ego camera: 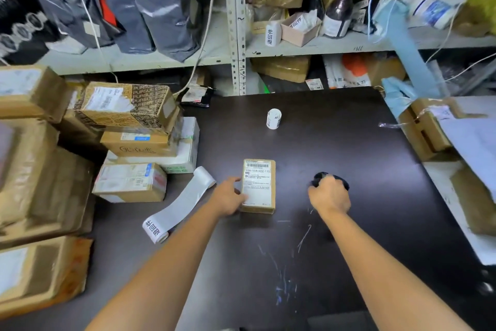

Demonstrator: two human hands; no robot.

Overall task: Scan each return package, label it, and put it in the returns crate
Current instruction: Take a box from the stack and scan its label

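A small brown cardboard package (pixel 258 186) with a white barcode label on top lies flat in the middle of the dark table (pixel 335 142). My left hand (pixel 228 195) holds its left edge, thumb at the near corner. My right hand (pixel 330 195) grips a black handheld scanner (pixel 322 177), a short way right of the package. A partly unrolled strip of white labels (pixel 179 204) lies to the left of my left arm. A small upright roll of labels (pixel 273 118) stands further back on the table.
Stacked cardboard parcels (pixel 128 142) crowd the table's left side. More boxes and papers (pixel 440 129) sit on the right. Metal shelves (pixel 236 24) behind hold grey mailer bags, boxes and a bottle. Cables hang down in front of the shelves.
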